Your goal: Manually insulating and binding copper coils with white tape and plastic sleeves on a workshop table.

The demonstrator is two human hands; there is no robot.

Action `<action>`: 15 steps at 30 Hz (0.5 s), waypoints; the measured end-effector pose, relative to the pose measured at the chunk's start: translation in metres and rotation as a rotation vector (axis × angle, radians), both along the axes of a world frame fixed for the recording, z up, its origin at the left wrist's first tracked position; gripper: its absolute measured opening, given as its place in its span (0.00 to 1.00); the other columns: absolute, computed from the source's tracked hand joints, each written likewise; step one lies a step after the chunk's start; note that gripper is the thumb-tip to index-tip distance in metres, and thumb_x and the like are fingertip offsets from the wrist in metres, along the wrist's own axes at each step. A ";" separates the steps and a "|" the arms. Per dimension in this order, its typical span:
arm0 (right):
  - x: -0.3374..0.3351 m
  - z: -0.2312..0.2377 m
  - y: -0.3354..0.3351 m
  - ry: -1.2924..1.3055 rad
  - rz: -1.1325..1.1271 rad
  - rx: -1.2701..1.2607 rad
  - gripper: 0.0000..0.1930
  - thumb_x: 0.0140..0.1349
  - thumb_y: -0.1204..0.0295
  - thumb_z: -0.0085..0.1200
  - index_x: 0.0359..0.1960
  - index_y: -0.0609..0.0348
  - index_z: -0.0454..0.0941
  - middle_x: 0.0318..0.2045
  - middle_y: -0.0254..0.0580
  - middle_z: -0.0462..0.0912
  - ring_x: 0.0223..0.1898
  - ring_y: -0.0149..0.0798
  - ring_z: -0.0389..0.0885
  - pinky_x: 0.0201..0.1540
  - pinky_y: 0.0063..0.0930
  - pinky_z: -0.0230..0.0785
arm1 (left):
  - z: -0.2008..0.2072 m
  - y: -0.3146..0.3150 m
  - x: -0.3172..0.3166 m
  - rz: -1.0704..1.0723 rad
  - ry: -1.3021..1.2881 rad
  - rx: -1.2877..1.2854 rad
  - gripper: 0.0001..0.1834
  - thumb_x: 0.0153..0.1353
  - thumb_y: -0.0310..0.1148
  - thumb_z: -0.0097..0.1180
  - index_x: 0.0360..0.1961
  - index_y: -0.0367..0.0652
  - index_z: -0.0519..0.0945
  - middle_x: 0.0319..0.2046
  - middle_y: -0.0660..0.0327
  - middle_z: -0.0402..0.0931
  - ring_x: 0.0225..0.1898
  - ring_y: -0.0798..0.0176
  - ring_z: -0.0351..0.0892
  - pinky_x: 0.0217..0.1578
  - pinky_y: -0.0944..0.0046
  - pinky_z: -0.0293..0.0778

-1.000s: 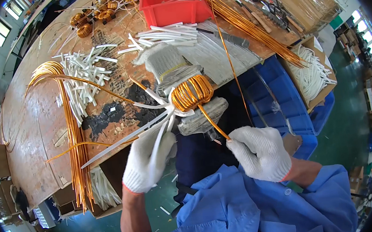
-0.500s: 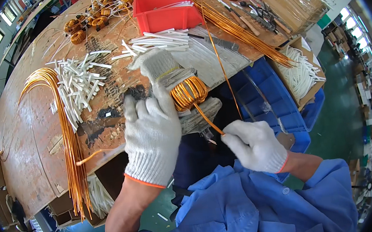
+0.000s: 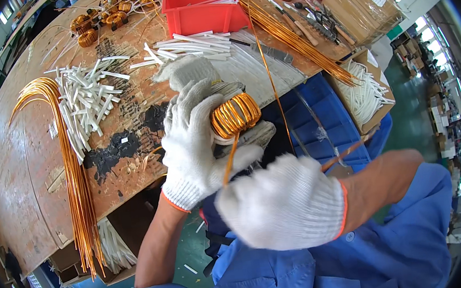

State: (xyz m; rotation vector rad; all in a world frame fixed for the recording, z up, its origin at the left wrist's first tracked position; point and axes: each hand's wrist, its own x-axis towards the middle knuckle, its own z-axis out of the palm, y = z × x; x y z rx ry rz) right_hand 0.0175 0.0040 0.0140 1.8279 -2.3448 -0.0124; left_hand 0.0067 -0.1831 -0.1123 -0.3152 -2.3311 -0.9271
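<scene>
A toroidal coil, wound with thick copper wire, rests against a support padded with grey cloth at the table's edge. My left hand, in a white knit glove, cups the coil's left side, its thumb reaching underneath. From the coil's lower side a copper wire runs down into my gloved right hand. That hand is a fist, partly smeared by motion; the wire's tail comes out on its far side, toward the right forearm.
Bent copper wires hang over the table's left edge beside white sleeve pieces. Behind stand a red bin and finished coils. Blue crates and a carton of white tubing stand at right.
My right hand has swung left and nearer my body, pulling the wire down. My left hand has shifted up around the coil, its thumb now beneath it.
</scene>
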 end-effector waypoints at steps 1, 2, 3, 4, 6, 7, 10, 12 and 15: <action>-0.024 -0.001 -0.019 -0.035 0.142 -0.021 0.13 0.61 0.62 0.67 0.32 0.59 0.83 0.22 0.37 0.77 0.21 0.41 0.82 0.19 0.40 0.71 | -0.008 -0.001 -0.004 0.023 -0.005 0.038 0.43 0.48 0.55 0.84 0.59 0.37 0.84 0.67 0.41 0.79 0.70 0.32 0.76 0.71 0.36 0.70; -0.062 -0.001 -0.040 -0.066 0.282 -0.046 0.12 0.61 0.62 0.66 0.31 0.59 0.84 0.23 0.39 0.81 0.23 0.43 0.84 0.23 0.41 0.74 | -0.013 0.000 -0.002 -0.047 -0.099 0.238 0.41 0.50 0.55 0.84 0.58 0.36 0.85 0.67 0.42 0.79 0.70 0.33 0.77 0.70 0.39 0.71; -0.105 -0.004 -0.062 -0.105 0.425 -0.076 0.12 0.60 0.61 0.66 0.29 0.58 0.86 0.25 0.41 0.85 0.26 0.45 0.87 0.26 0.42 0.77 | -0.021 0.000 0.000 -0.091 -0.184 0.450 0.39 0.53 0.55 0.83 0.57 0.36 0.86 0.67 0.43 0.80 0.70 0.35 0.77 0.70 0.41 0.72; -0.135 -0.012 -0.063 -0.256 0.355 -0.104 0.12 0.62 0.61 0.66 0.30 0.58 0.87 0.27 0.42 0.87 0.29 0.47 0.88 0.30 0.42 0.79 | -0.016 -0.002 0.001 -0.089 -0.216 0.424 0.42 0.54 0.58 0.83 0.59 0.36 0.86 0.66 0.43 0.81 0.70 0.36 0.78 0.70 0.42 0.72; -0.184 -0.034 -0.046 -0.668 0.009 -0.188 0.13 0.68 0.60 0.65 0.34 0.58 0.89 0.31 0.43 0.90 0.35 0.50 0.90 0.41 0.41 0.82 | -0.015 0.000 -0.006 -0.138 -0.171 0.424 0.46 0.55 0.65 0.80 0.62 0.36 0.86 0.65 0.43 0.81 0.71 0.38 0.77 0.72 0.45 0.70; -0.186 -0.041 -0.037 -0.696 -0.048 -0.184 0.14 0.70 0.60 0.64 0.36 0.59 0.89 0.32 0.45 0.90 0.36 0.51 0.90 0.42 0.40 0.82 | -0.014 -0.002 -0.008 -0.170 -0.180 0.426 0.45 0.57 0.66 0.78 0.62 0.36 0.86 0.65 0.42 0.80 0.72 0.38 0.76 0.73 0.44 0.69; -0.187 -0.050 -0.013 -0.734 -0.186 -0.259 0.15 0.75 0.59 0.62 0.42 0.60 0.90 0.36 0.49 0.91 0.39 0.52 0.91 0.46 0.39 0.82 | -0.008 -0.006 -0.008 -0.194 -0.216 0.475 0.44 0.63 0.67 0.72 0.61 0.36 0.86 0.65 0.42 0.80 0.74 0.36 0.73 0.75 0.42 0.66; -0.193 -0.055 0.005 -0.703 -0.236 -0.393 0.15 0.76 0.59 0.61 0.44 0.59 0.91 0.37 0.49 0.92 0.40 0.51 0.92 0.47 0.39 0.83 | -0.006 -0.006 -0.006 -0.224 -0.190 0.470 0.36 0.74 0.62 0.63 0.59 0.36 0.86 0.64 0.42 0.80 0.75 0.35 0.70 0.76 0.39 0.64; -0.244 -0.078 0.058 -0.252 -0.455 -0.568 0.16 0.76 0.56 0.60 0.46 0.56 0.90 0.40 0.50 0.92 0.44 0.54 0.92 0.48 0.45 0.84 | 0.010 -0.003 -0.005 -0.199 -0.254 0.444 0.25 0.83 0.47 0.50 0.57 0.34 0.86 0.65 0.42 0.79 0.75 0.39 0.71 0.77 0.42 0.62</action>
